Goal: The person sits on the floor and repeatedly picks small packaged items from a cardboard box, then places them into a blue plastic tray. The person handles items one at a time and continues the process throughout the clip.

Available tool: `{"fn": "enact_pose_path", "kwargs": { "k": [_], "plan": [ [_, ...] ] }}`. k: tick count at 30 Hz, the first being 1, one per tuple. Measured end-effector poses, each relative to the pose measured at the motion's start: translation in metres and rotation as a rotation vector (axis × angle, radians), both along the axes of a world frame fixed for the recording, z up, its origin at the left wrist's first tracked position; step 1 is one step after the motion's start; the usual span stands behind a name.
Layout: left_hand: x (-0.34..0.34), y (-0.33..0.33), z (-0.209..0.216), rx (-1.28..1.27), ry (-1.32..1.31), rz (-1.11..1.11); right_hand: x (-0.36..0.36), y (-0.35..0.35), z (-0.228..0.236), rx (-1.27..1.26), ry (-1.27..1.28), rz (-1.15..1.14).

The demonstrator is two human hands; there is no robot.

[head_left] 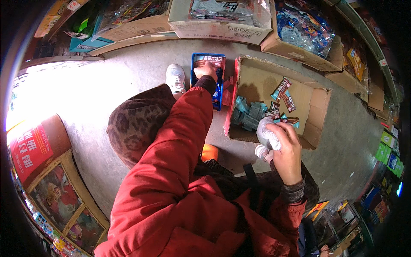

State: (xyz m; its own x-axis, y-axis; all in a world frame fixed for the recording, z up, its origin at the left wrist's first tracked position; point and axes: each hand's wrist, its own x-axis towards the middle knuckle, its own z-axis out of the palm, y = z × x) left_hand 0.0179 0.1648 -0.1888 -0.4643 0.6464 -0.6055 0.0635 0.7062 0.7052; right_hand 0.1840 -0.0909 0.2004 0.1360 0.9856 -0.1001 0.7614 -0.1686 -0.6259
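Observation:
My left hand [205, 69] reaches down into a small blue box [217, 105], which holds dark blue packets and has brown-and-red printing at its far end. Its fingertips are hidden inside, so their grip cannot be made out. My right hand [287, 147] is closed round a bunched whitish cloth [269, 135], possibly a glove, above the near side of an open cardboard box [314, 122]. Inside that box lie several brown-and-blue wrapped snack bars [280, 91] and a heap of pale blue packets [249, 115].
More cartons of packaged goods line the far side, among them a white carton [220, 32] and one with blue packets [299, 36]. My white shoe [175, 77] stands left of the blue box. A red-covered carton [36, 145] is at the left, green packs [389, 150] at the right.

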Motion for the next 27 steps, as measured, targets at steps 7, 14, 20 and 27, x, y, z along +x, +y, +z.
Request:
{"fn": "enact_pose_path", "kwargs": {
  "k": [7, 14, 20, 27],
  "plan": [
    [0.015, -0.037, 0.077, 0.53, 0.536, -0.439, 0.0, 0.001, 0.001, 0.004, -0.007, 0.017],
    [0.016, -0.03, 0.092, 0.722, 0.566, -0.714, -0.001, 0.0, -0.002, 0.012, -0.01, 0.027],
    [0.016, -0.027, 0.081, 0.638, 0.551, -0.687, 0.0, -0.001, -0.004, 0.005, -0.029, 0.028],
    [0.008, -0.026, 0.068, 0.46, 0.498, -0.677, 0.001, 0.001, -0.006, -0.007, -0.051, 0.035]
  ]
}}
